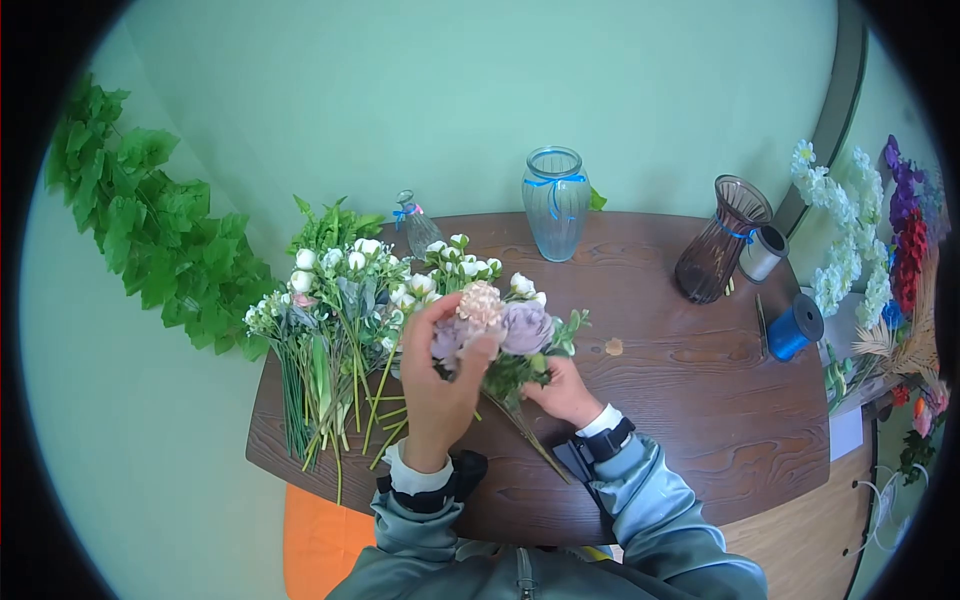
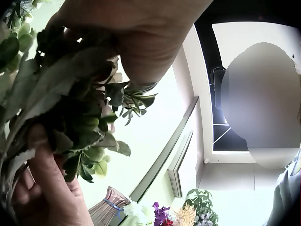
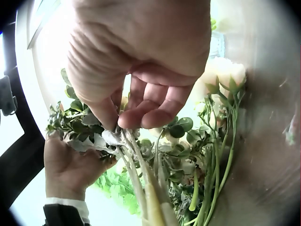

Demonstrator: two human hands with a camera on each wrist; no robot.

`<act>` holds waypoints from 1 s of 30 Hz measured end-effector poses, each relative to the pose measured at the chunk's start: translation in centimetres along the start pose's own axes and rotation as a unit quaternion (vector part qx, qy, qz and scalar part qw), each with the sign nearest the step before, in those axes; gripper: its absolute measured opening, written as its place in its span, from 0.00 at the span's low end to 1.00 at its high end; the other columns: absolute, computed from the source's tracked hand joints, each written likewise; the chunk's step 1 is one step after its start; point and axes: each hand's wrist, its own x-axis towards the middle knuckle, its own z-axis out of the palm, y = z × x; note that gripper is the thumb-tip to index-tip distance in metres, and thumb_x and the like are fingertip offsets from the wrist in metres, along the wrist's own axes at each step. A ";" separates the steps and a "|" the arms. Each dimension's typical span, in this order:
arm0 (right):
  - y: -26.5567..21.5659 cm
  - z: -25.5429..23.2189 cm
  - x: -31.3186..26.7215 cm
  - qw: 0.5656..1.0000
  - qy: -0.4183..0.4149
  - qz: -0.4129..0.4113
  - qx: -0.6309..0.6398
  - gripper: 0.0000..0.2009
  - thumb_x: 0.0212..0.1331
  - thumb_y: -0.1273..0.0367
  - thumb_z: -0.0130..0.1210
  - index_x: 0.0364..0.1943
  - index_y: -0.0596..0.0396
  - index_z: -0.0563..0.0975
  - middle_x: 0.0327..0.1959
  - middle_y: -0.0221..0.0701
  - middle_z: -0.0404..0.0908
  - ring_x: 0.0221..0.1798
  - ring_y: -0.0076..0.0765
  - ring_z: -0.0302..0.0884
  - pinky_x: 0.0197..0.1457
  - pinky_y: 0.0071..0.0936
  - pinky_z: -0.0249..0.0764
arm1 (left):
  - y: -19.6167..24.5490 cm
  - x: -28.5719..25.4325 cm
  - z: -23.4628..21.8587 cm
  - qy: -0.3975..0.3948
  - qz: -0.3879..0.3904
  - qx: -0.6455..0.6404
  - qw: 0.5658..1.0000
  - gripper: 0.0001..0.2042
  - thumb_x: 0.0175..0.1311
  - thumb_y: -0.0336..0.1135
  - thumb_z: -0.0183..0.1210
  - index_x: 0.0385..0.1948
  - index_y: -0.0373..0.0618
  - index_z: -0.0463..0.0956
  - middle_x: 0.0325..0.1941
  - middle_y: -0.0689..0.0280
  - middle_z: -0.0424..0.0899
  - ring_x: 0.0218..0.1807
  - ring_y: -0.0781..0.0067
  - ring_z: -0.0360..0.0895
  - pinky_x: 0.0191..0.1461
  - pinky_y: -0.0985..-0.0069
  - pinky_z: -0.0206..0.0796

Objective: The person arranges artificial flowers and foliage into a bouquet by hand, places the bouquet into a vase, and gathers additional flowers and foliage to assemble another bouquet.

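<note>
A bouquet of artificial flowers (image 1: 527,328), with pale pink and lilac blooms and green leaves, is held in front of the person over the table. My left hand (image 1: 437,395) curves around the blooms from the left, its thumb across their front. Below the heads, my right hand (image 1: 566,393) grips the gathered stems (image 3: 146,179) between thumb and fingers. The stem ends slant down to the right in the head view. In the left wrist view, dark foliage (image 2: 75,103) hides part of the left hand's fingers.
White flowers and loose stems (image 1: 340,370) lie left on the dark wooden table (image 1: 660,420). At the back stand a small glass bottle (image 1: 422,232) and a clear vase (image 1: 556,215). A brown vase (image 1: 708,262) and ribbon spools, one blue (image 1: 795,328), are at right.
</note>
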 end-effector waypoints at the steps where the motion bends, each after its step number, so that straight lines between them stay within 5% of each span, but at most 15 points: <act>1: -0.3 0.7 0.1 1.000 -0.001 0.000 0.000 0.11 0.49 0.77 0.55 0.39 0.60 0.75 0.31 0.25 0.78 0.33 0.13 0.71 0.32 0.15 0.68 | 0.4 0.1 0.4 -0.009 0.033 0.071 0.997 0.22 0.49 0.34 0.62 0.46 0.38 0.68 0.41 0.60 0.73 0.43 0.66 0.69 0.48 0.72 0.60; 3: -0.6 2.3 0.5 0.984 0.086 -0.138 0.069 0.13 0.47 0.76 0.58 0.40 0.58 0.74 0.26 0.23 0.76 0.27 0.14 0.69 0.28 0.16 0.66 | 0.5 0.3 0.8 -0.014 0.029 0.118 0.993 0.24 0.46 0.35 0.64 0.46 0.39 0.68 0.42 0.59 0.74 0.43 0.63 0.69 0.48 0.71 0.60; 4: 0.5 1.8 0.7 0.982 0.080 -0.167 -0.031 0.13 0.44 0.74 0.62 0.37 0.56 0.74 0.19 0.21 0.70 0.21 0.16 0.63 0.25 0.18 0.62 | 0.3 0.4 0.9 -0.021 0.024 0.121 0.992 0.24 0.46 0.34 0.64 0.47 0.39 0.68 0.41 0.59 0.74 0.44 0.63 0.70 0.48 0.70 0.60; 8: 3.5 1.4 1.3 0.977 0.098 -0.184 -0.052 0.11 0.43 0.73 0.63 0.30 0.55 0.72 0.16 0.20 0.65 0.19 0.17 0.57 0.22 0.19 0.56 | -0.4 0.8 0.3 -0.053 -0.035 0.042 0.997 0.25 0.46 0.27 0.62 0.49 0.38 0.65 0.41 0.59 0.74 0.44 0.67 0.72 0.48 0.72 0.63; 14: 0.7 1.1 1.1 0.991 0.042 -0.127 -0.008 0.12 0.44 0.72 0.64 0.24 0.54 0.68 0.15 0.20 0.63 0.19 0.16 0.56 0.20 0.19 0.53 | -0.6 1.1 -0.7 -0.105 -0.135 -0.138 0.976 0.27 0.50 0.20 0.55 0.55 0.38 0.59 0.43 0.61 0.76 0.43 0.78 0.73 0.48 0.81 0.64; 16: -0.7 0.5 0.7 0.991 -0.044 -0.007 -0.123 0.13 0.46 0.71 0.63 0.32 0.55 0.71 0.17 0.21 0.67 0.20 0.16 0.60 0.22 0.18 0.58 | -0.9 1.1 -0.8 -0.102 -0.140 -0.152 0.973 0.26 0.51 0.20 0.55 0.55 0.38 0.59 0.43 0.61 0.76 0.42 0.78 0.73 0.47 0.82 0.64; 19: -3.0 1.0 0.3 0.994 -0.102 -0.012 0.036 0.17 0.49 0.72 0.62 0.42 0.57 0.69 0.23 0.25 0.73 0.22 0.16 0.66 0.24 0.17 0.64 | -1.0 1.0 -0.6 -0.098 -0.150 -0.166 0.970 0.22 0.54 0.21 0.54 0.53 0.37 0.61 0.40 0.61 0.78 0.41 0.79 0.74 0.45 0.83 0.65; 22: -1.6 -0.1 0.7 0.979 -0.170 0.091 -0.061 0.21 0.49 0.74 0.61 0.47 0.59 0.65 0.29 0.30 0.77 0.23 0.18 0.72 0.24 0.18 0.70 | -1.5 1.1 -0.6 -0.093 -0.152 -0.161 0.971 0.18 0.58 0.24 0.53 0.51 0.36 0.65 0.37 0.62 0.79 0.39 0.80 0.74 0.43 0.84 0.65; 25: -1.1 0.1 0.5 0.985 -0.147 0.063 0.063 0.19 0.49 0.76 0.59 0.45 0.61 0.66 0.30 0.31 0.77 0.21 0.21 0.74 0.21 0.18 0.70 | -2.3 1.1 -1.0 -0.079 -0.148 -0.155 0.974 0.13 0.61 0.27 0.52 0.47 0.35 0.69 0.37 0.63 0.80 0.38 0.82 0.75 0.43 0.85 0.64; 30: -1.5 -0.2 0.4 0.984 -0.160 0.068 0.037 0.18 0.49 0.79 0.58 0.44 0.62 0.66 0.29 0.33 0.77 0.21 0.23 0.75 0.21 0.18 0.72 | -2.7 1.3 -1.2 -0.070 -0.152 -0.143 0.976 0.10 0.63 0.29 0.51 0.42 0.35 0.74 0.36 0.64 0.80 0.38 0.83 0.75 0.43 0.86 0.64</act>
